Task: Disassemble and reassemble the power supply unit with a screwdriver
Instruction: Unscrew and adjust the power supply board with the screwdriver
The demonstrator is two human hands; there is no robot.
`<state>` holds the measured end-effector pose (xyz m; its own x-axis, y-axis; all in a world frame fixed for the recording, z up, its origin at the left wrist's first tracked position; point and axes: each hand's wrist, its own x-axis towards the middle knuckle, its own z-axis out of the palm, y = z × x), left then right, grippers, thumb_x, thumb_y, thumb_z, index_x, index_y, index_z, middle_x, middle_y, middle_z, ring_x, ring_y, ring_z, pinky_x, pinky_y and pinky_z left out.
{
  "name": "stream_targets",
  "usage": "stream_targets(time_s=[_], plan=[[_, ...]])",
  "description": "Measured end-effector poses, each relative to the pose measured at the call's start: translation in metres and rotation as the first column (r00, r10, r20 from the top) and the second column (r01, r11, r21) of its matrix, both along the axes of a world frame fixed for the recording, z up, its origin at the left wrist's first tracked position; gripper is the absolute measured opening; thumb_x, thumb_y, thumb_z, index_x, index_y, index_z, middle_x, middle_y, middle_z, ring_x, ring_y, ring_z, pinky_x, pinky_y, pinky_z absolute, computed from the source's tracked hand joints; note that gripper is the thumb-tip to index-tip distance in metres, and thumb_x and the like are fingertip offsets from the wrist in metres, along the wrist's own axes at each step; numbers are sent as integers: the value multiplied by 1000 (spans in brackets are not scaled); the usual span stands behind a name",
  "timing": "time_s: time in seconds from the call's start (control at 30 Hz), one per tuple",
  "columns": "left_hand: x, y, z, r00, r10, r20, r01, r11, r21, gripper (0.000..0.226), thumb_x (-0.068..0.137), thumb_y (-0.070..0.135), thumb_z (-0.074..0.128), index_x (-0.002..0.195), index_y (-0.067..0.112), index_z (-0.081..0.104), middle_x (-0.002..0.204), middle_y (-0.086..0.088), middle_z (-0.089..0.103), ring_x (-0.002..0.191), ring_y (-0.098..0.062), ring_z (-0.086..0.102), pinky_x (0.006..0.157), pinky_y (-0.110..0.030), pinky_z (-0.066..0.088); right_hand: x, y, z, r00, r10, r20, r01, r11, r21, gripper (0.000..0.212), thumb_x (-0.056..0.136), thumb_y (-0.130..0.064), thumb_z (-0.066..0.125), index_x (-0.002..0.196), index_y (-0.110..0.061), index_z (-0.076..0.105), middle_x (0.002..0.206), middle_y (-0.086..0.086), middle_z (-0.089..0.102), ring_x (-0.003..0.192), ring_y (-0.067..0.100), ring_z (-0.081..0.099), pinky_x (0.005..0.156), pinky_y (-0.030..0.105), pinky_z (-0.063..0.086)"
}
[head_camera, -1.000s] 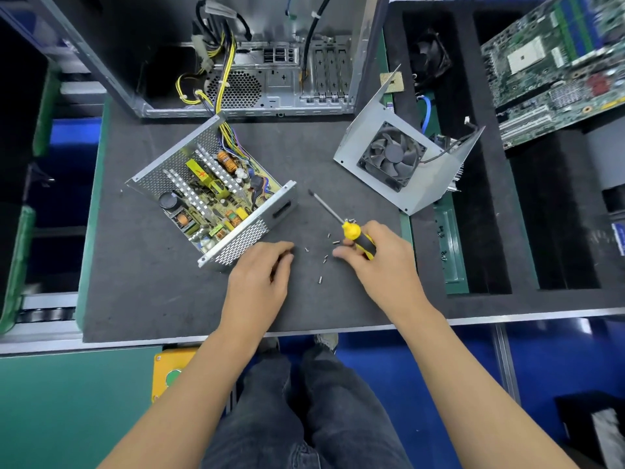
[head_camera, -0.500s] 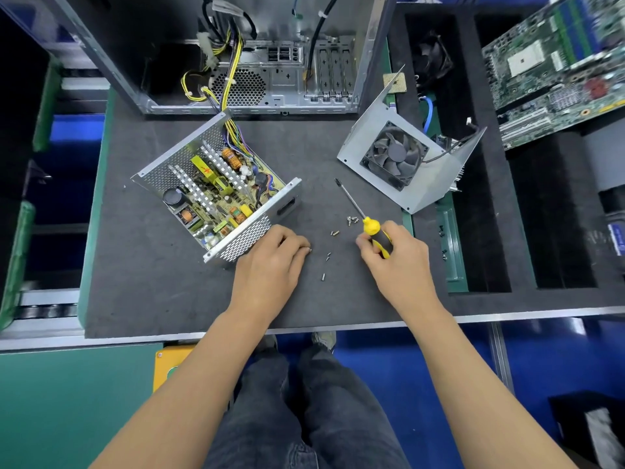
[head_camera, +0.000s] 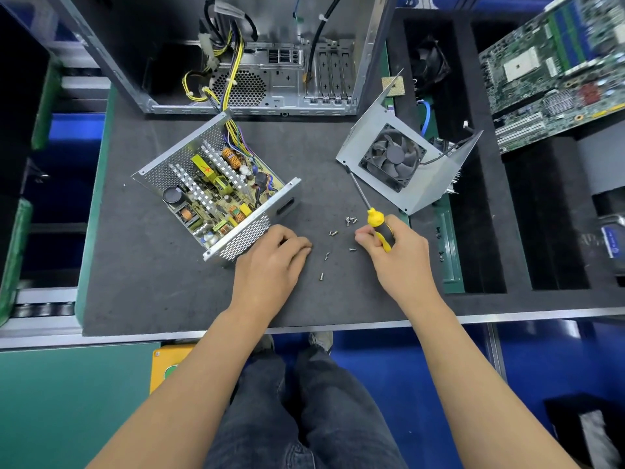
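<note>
Your worktop (head_camera: 142, 299) is a dark grey mat with a metal front edge. Toward its back edge stands the open computer case (head_camera: 270, 62); the opened power supply unit (head_camera: 216, 191) lies left of centre, and the fan cover (head_camera: 402, 164) sits at the right edge. Loose screws (head_camera: 350, 221) lie scattered near the front, between them.

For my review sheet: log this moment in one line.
right hand: holds screwdriver | left hand: on mat | power supply: open | screws: loose

Left hand (head_camera: 270, 262) rests curled; right hand (head_camera: 399, 255) grips closed.
</note>
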<state>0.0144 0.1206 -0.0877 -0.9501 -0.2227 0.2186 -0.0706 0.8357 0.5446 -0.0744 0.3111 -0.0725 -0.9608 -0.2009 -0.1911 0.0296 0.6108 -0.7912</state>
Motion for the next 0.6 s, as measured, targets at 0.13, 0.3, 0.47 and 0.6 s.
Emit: stream_targets(time_s=[0.13, 0.3, 0.47, 0.6], plan=[[1, 0, -2, 1000, 17, 2, -17, 1000, 7, 7, 94, 18, 67, 96, 16, 74, 92, -1, 62, 77, -18, 62, 52, -36, 53, 2, 2, 1, 1000, 4, 4, -4, 1000, 6, 25, 92, -33, 66, 79, -15, 57, 77, -3, 66, 64, 18, 42, 52, 24, 37], [4, 1, -3, 999, 32, -12, -32, 999, 31, 10, 96, 15, 65, 100, 15, 74, 92, -2, 61, 76, -20, 60, 53, -39, 54, -1, 3, 5, 996, -85, 13, 86, 996, -34, 17, 92, -31, 67, 77, -23, 61, 70, -7, 55, 58, 7, 39, 51, 14, 35], [1, 13, 7, 1000, 14, -4, -14, 999, 35, 9, 90, 25, 73, 98, 21, 77, 90, 2, 62, 78, -16, 61, 51, -29, 48, -4, 1, 4, 995, -97, -1, 97, 995, 15, 20, 92, -31, 67, 77, -19, 59, 61, -2, 49, 56, 11, 36, 51, 17, 34], [-4, 22, 11, 998, -16, 63, 15, 1000, 16, 4, 86, 22, 78, 90, 21, 78, 86, 1, 64, 77, -20, 64, 48, -31, 47, -2, 1, 4, 995, -103, -4, 103, 995, -1, 21, 92, -31, 67, 75, -21, 58, 57, -6, 44, 55, 10, 36, 51, 17, 34]])
